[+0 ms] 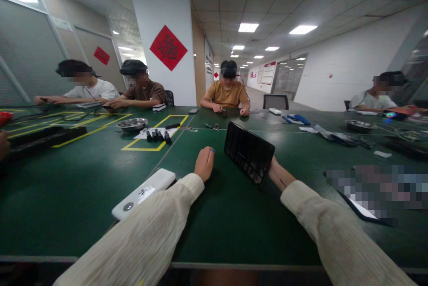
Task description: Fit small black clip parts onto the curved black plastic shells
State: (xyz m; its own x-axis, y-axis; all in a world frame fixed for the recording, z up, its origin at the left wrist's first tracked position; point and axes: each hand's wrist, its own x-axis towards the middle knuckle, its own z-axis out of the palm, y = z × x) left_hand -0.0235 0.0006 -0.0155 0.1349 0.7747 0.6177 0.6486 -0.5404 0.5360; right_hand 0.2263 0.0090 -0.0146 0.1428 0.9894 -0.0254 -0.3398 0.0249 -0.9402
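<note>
My right hand [275, 169] holds up a black tablet [249, 152] in a tilted position above the green table. Its dark, glossy screen faces me and shows a row of small pictures or reflections along the lower part. The fingers of that hand are mostly hidden behind the tablet. To the left of it, my left hand [203, 164] is closed over the table, apart from the tablet. A tiny blue spot shows at its fingertips, too small to name. Beside my left forearm lies a white flat device [152, 188] with a round dark spot and a paper label.
A metal bowl [133, 124] and several small black parts [158, 136] lie ahead left, near yellow tape. Pliers-like tools [211, 126] lie ahead. A person [230, 94] sits opposite; others sit left and right. A dark folder-like item [364, 203] lies at right.
</note>
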